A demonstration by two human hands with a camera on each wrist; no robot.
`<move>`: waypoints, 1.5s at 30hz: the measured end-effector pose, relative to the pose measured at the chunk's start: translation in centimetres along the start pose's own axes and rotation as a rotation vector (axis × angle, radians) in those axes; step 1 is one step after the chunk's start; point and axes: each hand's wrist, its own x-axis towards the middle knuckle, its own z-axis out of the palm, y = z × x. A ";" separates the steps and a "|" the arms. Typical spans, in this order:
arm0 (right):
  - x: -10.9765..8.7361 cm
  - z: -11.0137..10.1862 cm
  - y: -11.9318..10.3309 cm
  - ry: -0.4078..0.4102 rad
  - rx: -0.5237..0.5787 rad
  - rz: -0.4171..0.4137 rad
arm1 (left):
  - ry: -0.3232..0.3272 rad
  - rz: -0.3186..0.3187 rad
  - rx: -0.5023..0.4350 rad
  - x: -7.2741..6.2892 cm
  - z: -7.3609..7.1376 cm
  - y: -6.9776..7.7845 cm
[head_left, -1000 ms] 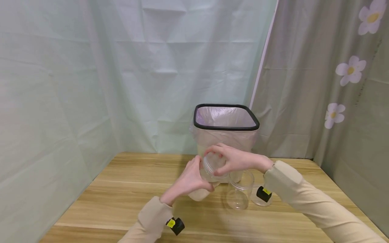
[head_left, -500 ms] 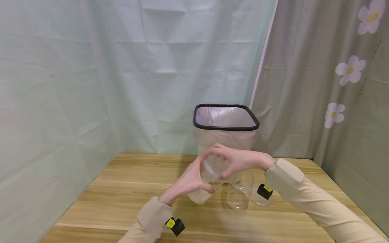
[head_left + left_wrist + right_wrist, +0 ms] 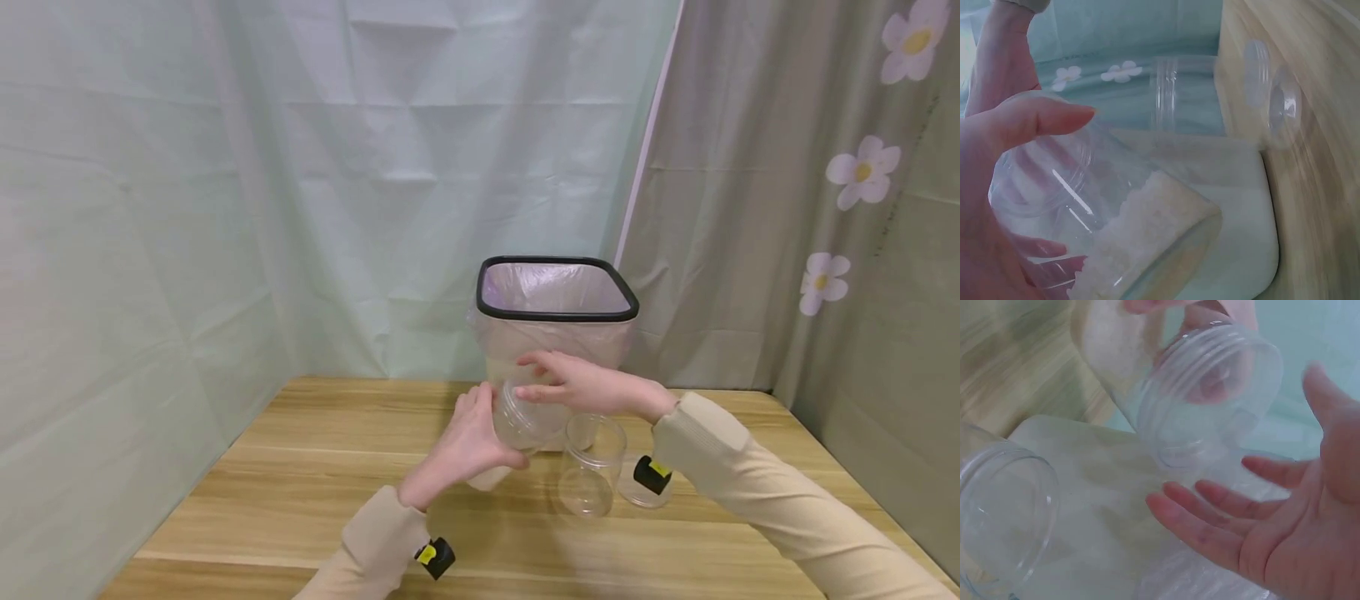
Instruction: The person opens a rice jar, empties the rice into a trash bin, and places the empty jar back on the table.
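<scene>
Left hand (image 3: 467, 435) grips tilted clear jar (image 3: 1116, 178); right hand (image 3: 576, 387) empty, fingers extended. Advised: steady grip, mouth (image 3: 1250, 412) above white contents (image 3: 1147, 231).

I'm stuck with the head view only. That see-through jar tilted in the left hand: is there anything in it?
Observer: Yes. The left wrist view shows white, clumpy contents gathered toward the base of the jar; I can't tell what they are.

Visitor: From up here, the right hand overlaps the jar. Is it holding on too?

Observer: No. In the right wrist view, the right hand has its palm showing and its fingers spread, none curled round the jar.
</scene>
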 end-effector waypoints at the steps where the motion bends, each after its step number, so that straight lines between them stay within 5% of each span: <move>1: 0.0 0.1 0.0 0.005 0.025 0.036 | 0.009 0.001 0.019 0.0 0.1 0.0; 10: 0.2 0.7 0.0 0.035 0.093 0.285 | 0.067 0.045 0.133 0.0 0.3 0.1; 15: 0.4 1.2 -0.2 0.018 0.065 0.313 | 0.059 0.056 0.191 0.0 0.5 0.2; 22: 0.5 1.7 -0.5 0.029 -0.002 0.237 | 0.048 0.043 0.187 -0.1 0.5 0.2; 40: 0.3 1.1 -0.3 0.048 -0.112 -0.078 | -0.017 0.023 -0.037 -0.5 -0.5 -1.2; 45: 0.1 0.7 -0.3 0.060 -0.087 -0.109 | -0.002 -0.010 -0.082 -0.6 -1.0 -1.8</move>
